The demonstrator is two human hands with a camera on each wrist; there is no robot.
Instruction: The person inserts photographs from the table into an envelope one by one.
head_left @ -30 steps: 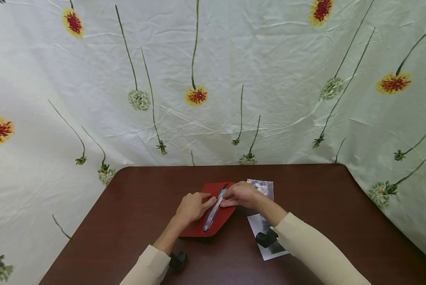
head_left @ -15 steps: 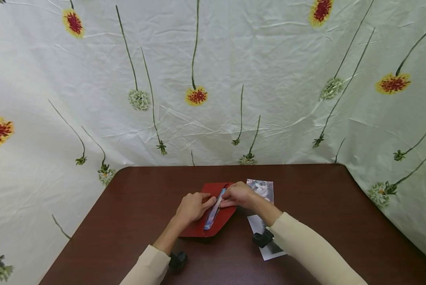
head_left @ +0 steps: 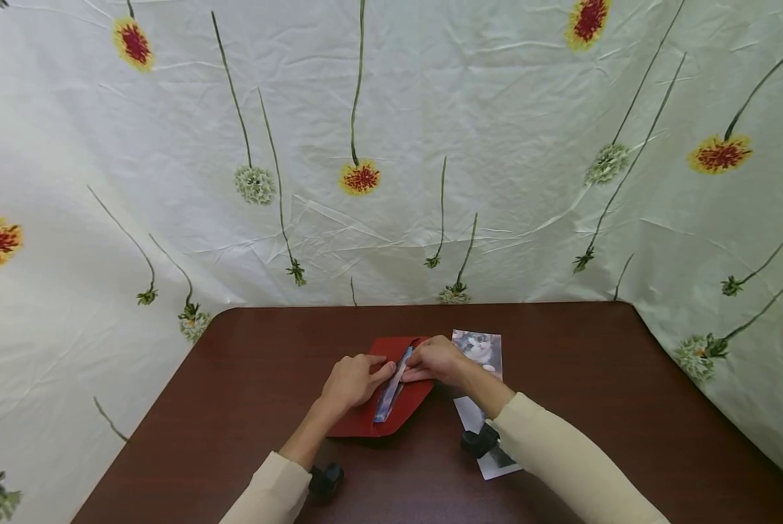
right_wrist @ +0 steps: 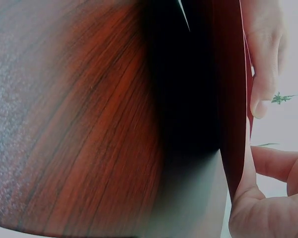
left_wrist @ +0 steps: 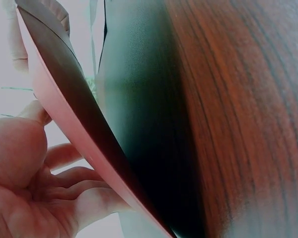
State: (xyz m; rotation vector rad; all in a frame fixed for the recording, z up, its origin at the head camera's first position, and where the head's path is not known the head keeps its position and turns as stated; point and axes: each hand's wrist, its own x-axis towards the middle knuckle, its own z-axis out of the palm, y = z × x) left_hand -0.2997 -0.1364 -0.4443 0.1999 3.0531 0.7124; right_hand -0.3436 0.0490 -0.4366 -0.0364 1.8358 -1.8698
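On the red envelope's (head_left: 410,405) left, the left hand (head_left: 352,380) rests, thumb and fingers (head_left: 372,359) apart. Opposite, the right hand (head_left: 436,359) bends downward, grip unclear.

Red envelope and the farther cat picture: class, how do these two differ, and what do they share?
Colour: the red envelope is plain red; the cat picture has pale and grey print.
Contact: the left hand and right hand touch the red envelope; neither touches the cat picture.
Size: the red envelope looks larger than the cat picture.
Shared: both look thin and paper-like.
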